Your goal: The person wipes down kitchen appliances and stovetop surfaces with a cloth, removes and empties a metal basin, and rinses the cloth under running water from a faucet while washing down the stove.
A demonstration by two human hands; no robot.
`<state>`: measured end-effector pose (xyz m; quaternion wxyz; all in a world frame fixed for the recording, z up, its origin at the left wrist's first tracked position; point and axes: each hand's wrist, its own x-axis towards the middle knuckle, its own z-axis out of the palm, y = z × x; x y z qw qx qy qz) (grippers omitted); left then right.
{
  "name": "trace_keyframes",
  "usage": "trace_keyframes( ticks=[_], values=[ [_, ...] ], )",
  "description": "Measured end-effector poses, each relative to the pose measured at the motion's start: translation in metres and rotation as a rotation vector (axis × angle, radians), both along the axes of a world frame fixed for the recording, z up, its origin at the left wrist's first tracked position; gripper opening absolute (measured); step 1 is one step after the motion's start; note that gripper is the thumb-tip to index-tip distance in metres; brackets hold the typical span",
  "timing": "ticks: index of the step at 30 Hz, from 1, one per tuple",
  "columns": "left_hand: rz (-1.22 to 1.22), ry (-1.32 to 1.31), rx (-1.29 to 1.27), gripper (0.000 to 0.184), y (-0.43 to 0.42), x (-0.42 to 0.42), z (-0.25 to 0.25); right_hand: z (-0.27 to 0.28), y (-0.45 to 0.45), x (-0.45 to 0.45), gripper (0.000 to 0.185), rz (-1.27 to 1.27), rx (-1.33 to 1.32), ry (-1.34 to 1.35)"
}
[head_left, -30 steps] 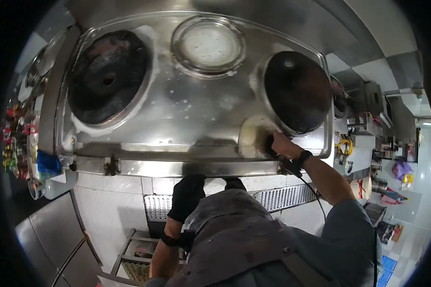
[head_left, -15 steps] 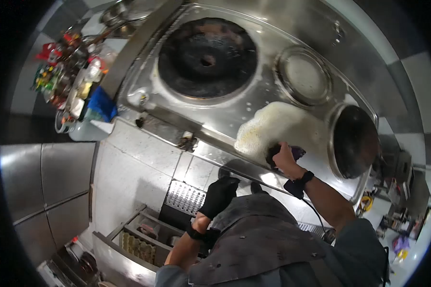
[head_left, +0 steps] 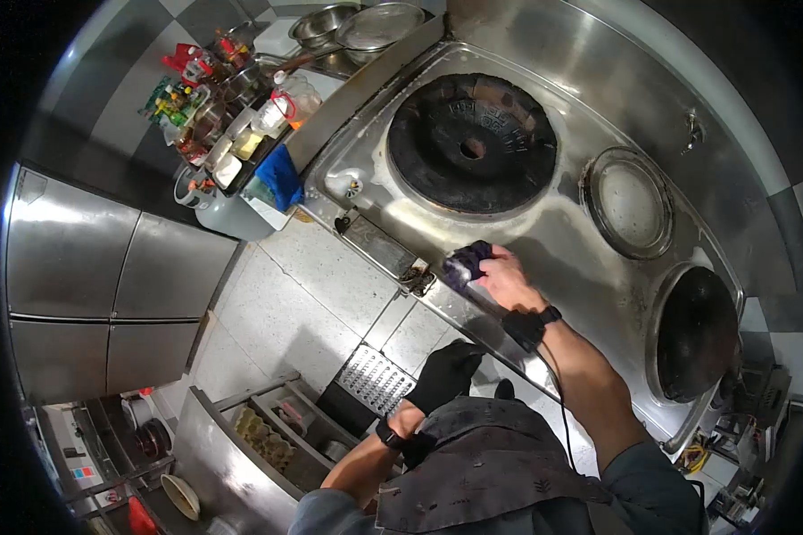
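Note:
My right hand (head_left: 507, 279) is bare and closed on a dark purple-black cloth (head_left: 467, 264), pressed to the wet steel stovetop (head_left: 544, 236) close to its front edge. Beyond the cloth lies the large black burner ring (head_left: 473, 147) with a hole in its middle. My left hand (head_left: 449, 374), in a black glove, hangs in front of the stove above the floor. Its fingers look curled together, and nothing shows in them. Thin pale suds streak the steel around the large ring.
A round steel ring with cloudy liquid (head_left: 629, 203) sits at the stove's back, and a dark round burner (head_left: 696, 334) at right. Bottles and sauce tubs (head_left: 232, 134) crowd the left side. An open drawer (head_left: 268, 437) with egg trays juts out below my left arm.
My right hand has swept the cloth leftward along the stove's front. The thick foam patch at the middle is gone, leaving wet steel. My view has turned, shifting the scene.

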<state>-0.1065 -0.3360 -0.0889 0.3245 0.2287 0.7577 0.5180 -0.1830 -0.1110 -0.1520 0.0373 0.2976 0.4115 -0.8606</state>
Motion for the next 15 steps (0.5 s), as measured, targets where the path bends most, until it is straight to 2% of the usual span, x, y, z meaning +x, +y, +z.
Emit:
trace_keyframes(
  ticks=[1,6,7,9,12,14,15],
  values=[
    [0.007,0.049,0.061,0.032,0.004,0.003,-0.007,0.010,0.005,0.006,0.034,-0.010,-0.059,0.038],
    [-0.188,0.135,0.094,0.026,0.032,0.010,-0.020,0.056,0.052,0.082,0.037,-0.121,-0.069,0.119],
    [-0.258,0.214,0.137,0.037,0.038,0.010,-0.030,0.060,0.063,0.103,0.037,-0.113,-0.101,0.165],
    [-0.375,0.417,0.203,0.043,0.059,0.013,-0.030,0.068,0.083,0.152,0.038,-0.156,-0.082,0.212],
    [-0.478,0.371,0.146,0.033,0.088,0.026,-0.012,0.062,0.110,0.232,0.039,-0.224,-0.027,0.234],
    [-0.603,0.578,0.178,0.018,0.103,0.032,-0.022,0.055,0.129,0.290,0.042,-0.315,-0.049,0.176],
    [-0.679,0.611,0.189,0.018,0.113,0.035,-0.023,0.062,0.137,0.317,0.044,-0.364,-0.045,0.129]
  ],
)
